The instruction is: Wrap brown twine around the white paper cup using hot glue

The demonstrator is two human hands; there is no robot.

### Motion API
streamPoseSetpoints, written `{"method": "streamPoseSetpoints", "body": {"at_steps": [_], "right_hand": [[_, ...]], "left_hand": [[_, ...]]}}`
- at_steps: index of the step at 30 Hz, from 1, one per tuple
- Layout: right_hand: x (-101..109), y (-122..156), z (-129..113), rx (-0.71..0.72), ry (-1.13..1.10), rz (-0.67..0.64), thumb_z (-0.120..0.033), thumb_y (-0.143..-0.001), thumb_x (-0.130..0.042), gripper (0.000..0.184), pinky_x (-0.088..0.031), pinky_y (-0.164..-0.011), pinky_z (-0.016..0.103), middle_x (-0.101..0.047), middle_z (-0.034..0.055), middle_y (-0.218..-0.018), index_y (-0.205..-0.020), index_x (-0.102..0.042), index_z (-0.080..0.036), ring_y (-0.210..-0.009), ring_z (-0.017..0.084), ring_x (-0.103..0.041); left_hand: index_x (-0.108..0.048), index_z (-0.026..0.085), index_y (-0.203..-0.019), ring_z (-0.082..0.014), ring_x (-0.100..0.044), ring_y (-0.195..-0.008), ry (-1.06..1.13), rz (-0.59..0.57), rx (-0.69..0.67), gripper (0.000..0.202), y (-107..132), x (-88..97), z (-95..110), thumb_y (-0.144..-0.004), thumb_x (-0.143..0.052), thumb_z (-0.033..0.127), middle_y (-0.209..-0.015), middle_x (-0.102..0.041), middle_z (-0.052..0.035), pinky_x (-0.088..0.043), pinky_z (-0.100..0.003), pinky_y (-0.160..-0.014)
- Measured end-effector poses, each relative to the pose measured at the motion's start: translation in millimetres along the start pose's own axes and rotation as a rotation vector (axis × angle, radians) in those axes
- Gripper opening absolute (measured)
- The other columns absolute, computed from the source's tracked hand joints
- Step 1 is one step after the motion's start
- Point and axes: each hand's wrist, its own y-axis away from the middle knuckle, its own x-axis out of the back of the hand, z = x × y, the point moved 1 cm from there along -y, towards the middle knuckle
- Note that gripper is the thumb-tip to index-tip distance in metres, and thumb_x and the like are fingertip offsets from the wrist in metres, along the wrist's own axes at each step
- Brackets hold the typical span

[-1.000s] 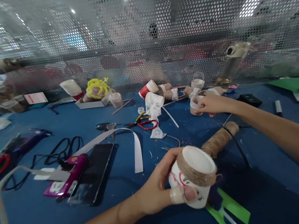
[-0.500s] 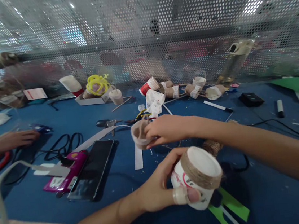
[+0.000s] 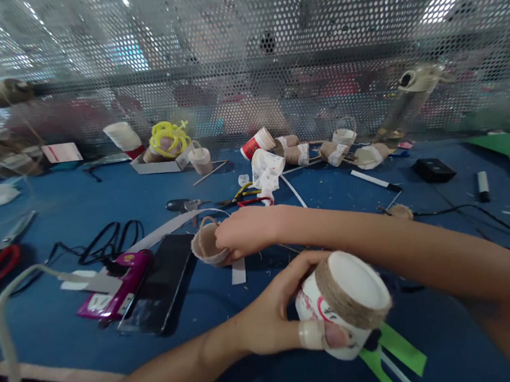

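Note:
My left hand (image 3: 271,319) is closed around a white paper cup (image 3: 343,304) with red print and a band of brown twine near its upper end. The cup tilts, its white round end facing up and right. A pale bandage wraps my left thumb. Farther forward, my right hand (image 3: 253,228) grips the side of a small pale cup (image 3: 208,246) with a twine handle, just right of a black phone (image 3: 166,282). Its fingertips are partly hidden by the cup. A white paper strip (image 3: 238,272) lies below this hand.
A purple power strip (image 3: 118,288) with a white cable lies left of the phone. Red-and-yellow scissors (image 3: 1,262) lie at far left, another pair (image 3: 242,199) at centre. Several twine-wrapped cups (image 3: 297,155) stand along the mesh (image 3: 240,69). Green strips (image 3: 400,350) lie at lower right.
My right hand has moved left with the small cup, toward the phone. Another person's hand at far left has left the view, along with the dark blue thing it touched. My left hand still holds the paper cup.

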Motion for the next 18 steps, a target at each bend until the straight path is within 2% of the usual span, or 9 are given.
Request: {"method": "streamPoseSetpoints", "body": {"at_steps": [4,8,12,15,18], "right_hand": [[3,-1,-2,-0.008,-0.006,-0.036,-0.027,-0.097,-0.065,0.024,-0.052,-0.073,0.034,-0.080,0.0169,-0.115,-0.108,-0.079,-0.010,-0.104,0.030,-0.075],[6,-3,-7,0.022,-0.040,-0.037,-0.024,-0.099,-0.062,0.022,-0.050,-0.073,0.032,-0.079,0.0121,-0.120,-0.111,-0.078,-0.015,-0.106,0.027,-0.074],[6,-3,-6,0.019,-0.074,-0.028,-0.022,-0.096,-0.066,0.018,-0.048,-0.072,0.032,-0.079,0.0133,-0.118,-0.107,-0.078,-0.014,-0.105,0.028,-0.073],[9,1,0,0.022,-0.112,0.016,-0.018,-0.096,-0.065,0.018,-0.048,-0.076,0.033,-0.078,0.0123,-0.119,-0.109,-0.077,-0.014,-0.108,0.027,-0.071],[17,17,4,0.043,-0.162,0.106,-0.022,-0.101,-0.061,0.021,-0.048,-0.085,0.030,-0.074,0.0094,-0.127,-0.117,-0.073,-0.015,-0.113,0.022,-0.067]], "left_hand": [[-0.056,0.025,-0.140,-0.0340,-0.062,-0.122,-0.037,-0.016,-0.005,0.078,1,0.5,1,-0.072,-0.091,0.036,-0.134,-0.064,-0.0127,-0.046,-0.054,-0.108],[-0.055,0.027,-0.144,-0.0341,-0.061,-0.125,-0.097,-0.032,-0.048,0.072,1,4.1,3,-0.080,-0.085,0.038,-0.137,-0.063,-0.0130,-0.046,-0.054,-0.109],[-0.056,0.027,-0.142,-0.0339,-0.064,-0.123,-0.141,-0.064,-0.045,0.074,0,6.3,3,-0.076,-0.088,0.033,-0.136,-0.065,-0.0123,-0.046,-0.054,-0.109],[-0.056,0.025,-0.140,-0.0328,-0.065,-0.119,-0.139,-0.056,-0.041,0.072,1,5.0,5,-0.076,-0.088,0.035,-0.133,-0.066,-0.0128,-0.049,-0.052,-0.106],[-0.058,0.024,-0.136,-0.0322,-0.063,-0.121,-0.175,-0.013,-0.057,0.068,0,1.7,10,-0.076,-0.088,0.033,-0.130,-0.066,-0.0116,-0.050,-0.050,-0.105]]}}
